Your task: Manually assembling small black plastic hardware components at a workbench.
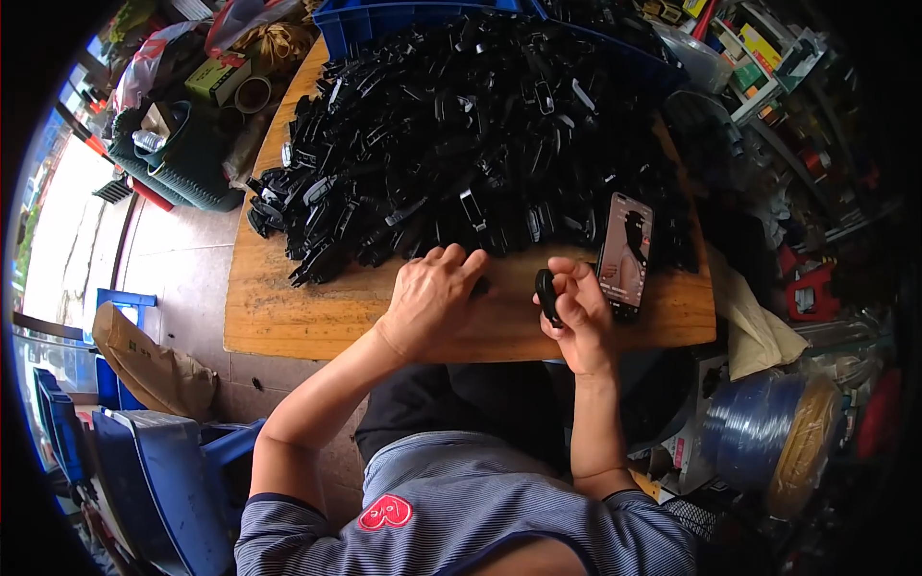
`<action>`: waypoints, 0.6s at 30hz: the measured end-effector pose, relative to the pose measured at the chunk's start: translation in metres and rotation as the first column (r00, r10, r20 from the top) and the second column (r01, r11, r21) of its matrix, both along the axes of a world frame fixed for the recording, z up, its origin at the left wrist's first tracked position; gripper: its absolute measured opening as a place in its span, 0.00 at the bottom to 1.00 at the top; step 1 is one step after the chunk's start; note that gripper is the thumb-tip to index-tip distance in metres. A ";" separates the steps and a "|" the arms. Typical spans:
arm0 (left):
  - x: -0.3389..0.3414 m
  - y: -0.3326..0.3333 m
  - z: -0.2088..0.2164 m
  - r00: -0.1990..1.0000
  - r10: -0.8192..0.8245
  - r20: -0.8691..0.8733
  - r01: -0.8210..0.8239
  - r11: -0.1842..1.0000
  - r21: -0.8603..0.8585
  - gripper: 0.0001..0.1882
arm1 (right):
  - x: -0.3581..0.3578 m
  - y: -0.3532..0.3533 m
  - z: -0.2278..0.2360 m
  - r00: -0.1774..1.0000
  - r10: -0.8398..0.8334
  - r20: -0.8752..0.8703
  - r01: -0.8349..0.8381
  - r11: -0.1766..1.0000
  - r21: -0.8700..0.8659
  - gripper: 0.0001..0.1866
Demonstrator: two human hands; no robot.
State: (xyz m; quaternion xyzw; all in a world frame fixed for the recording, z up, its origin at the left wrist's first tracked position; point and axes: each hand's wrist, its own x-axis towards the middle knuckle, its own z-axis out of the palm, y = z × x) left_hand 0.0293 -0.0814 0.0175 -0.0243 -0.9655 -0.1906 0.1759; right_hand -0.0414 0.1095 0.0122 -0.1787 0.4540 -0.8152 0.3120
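Observation:
A big heap of small black plastic parts, some with shiny silvery faces, covers most of the wooden table. My left hand rests palm down at the heap's near edge, fingers bent. A small black piece shows beside its thumb side; how far the fingers grip it is hidden. Above the table's front edge, my right hand pinches a curved, oval black plastic part between thumb and fingers. Just right of that hand, a phone with a lit screen leans against the heap.
Blue plastic bins stand behind the heap. On the left floor are a dark green basket, a brown sack and a blue stool. To the right sit a wrapped spool, a pale cloth and cluttered shelves.

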 end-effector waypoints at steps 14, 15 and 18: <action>0.040 0.010 0.018 0.985 -0.172 -0.028 0.144 0.716 0.683 0.20 | 0.021 -0.020 0.001 0.985 -0.168 0.026 0.169 0.985 -0.036 0.16; 0.039 0.011 0.013 0.984 -0.171 -0.055 0.159 0.686 0.710 0.18 | 0.023 -0.021 0.001 0.991 -0.132 -0.012 0.131 0.989 -0.064 0.15; 0.037 0.010 0.005 0.982 -0.159 -0.097 0.176 0.622 0.763 0.16 | 0.027 -0.017 0.002 0.998 -0.045 -0.054 0.045 0.999 0.015 0.14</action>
